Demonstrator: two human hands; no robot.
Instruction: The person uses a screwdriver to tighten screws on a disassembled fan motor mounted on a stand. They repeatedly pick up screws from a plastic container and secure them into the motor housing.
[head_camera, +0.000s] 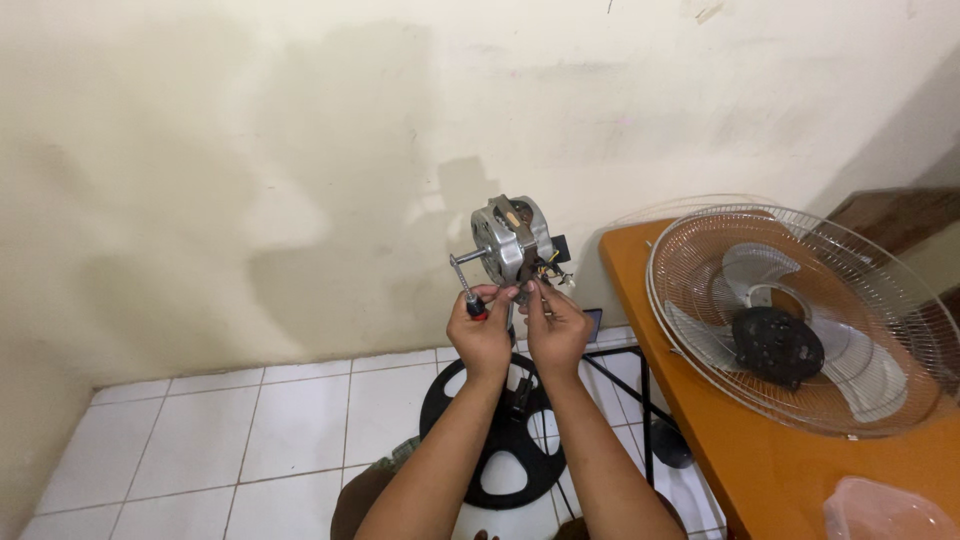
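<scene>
A bare fan motor (512, 240), metal-cased with a shaft projecting to its left side, is held up on its stand just above both hands, in front of a cream wall (250, 150). The left hand (482, 330) is closed around a small screwdriver (466, 290) with a red-and-black handle; the blade is angled upward toward the lower left face of the motor, close beside the shaft. The right hand (553, 325) is closed in a pinch at the underside of the motor, where a bundle of wires (553, 268) hangs out; whether a wire or a fitting is gripped cannot be told.

Below the hands, a black round base (505, 430) is seen standing on the white tiled floor (230, 440). Well to the right of the right hand, a wire fan guard (800, 320) with translucent blades and a black hub is lying on an orange table (770, 470); a clear plastic container (880, 510) sits at the table's near corner.

It is judged that the screwdriver work is best done with the motor steadied firmly by the right hand, the blade kept square to the fastener, and the loose wires held clear of the tip.
</scene>
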